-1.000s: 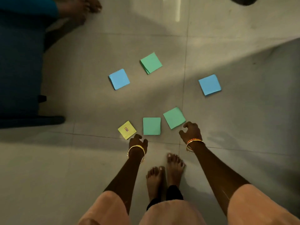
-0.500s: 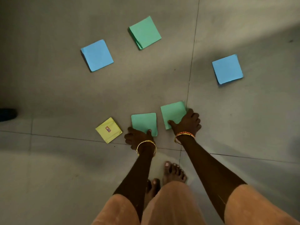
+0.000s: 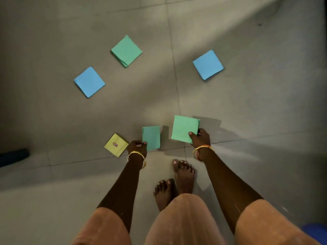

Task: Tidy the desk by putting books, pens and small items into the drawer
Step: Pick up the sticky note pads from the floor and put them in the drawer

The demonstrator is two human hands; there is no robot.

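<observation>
- Grey tiled floor, crossed by thin grout lines, fills the head view; no desk or drawer is visible. The person's bare feet serve below as the landmark.
- Left hand: just ahead and left of the feet, thumb and fingers pinching the near-left corner of a small green square paper pad. The pad appears tilted up off the floor, its shadow falling to its right.
- Right hand: ahead and right of the feet, gripping the near-right corner of a larger-looking green square paper pad, lifted clear of the floor, as its separate shadow shows.
- Yellow square pad with a small red label: flat on the floor, ahead and left of the feet, just beside the left hand, untouched.
- Farther ahead of the feet, three more pads lie flat and well apart: a blue square pad to the left, a green square pad near centre, and a second blue square pad to the right.
- Progress, as a judgement: the task looks early. Two pads are in hand and none is visibly stowed; four remain on the floor to be gathered, and everything must then go to the drawer, wherever that lies out of view.
- Also present: peach-coloured garment over the knees, gold bangles on the left wrist, and a dark object far left of the feet.
</observation>
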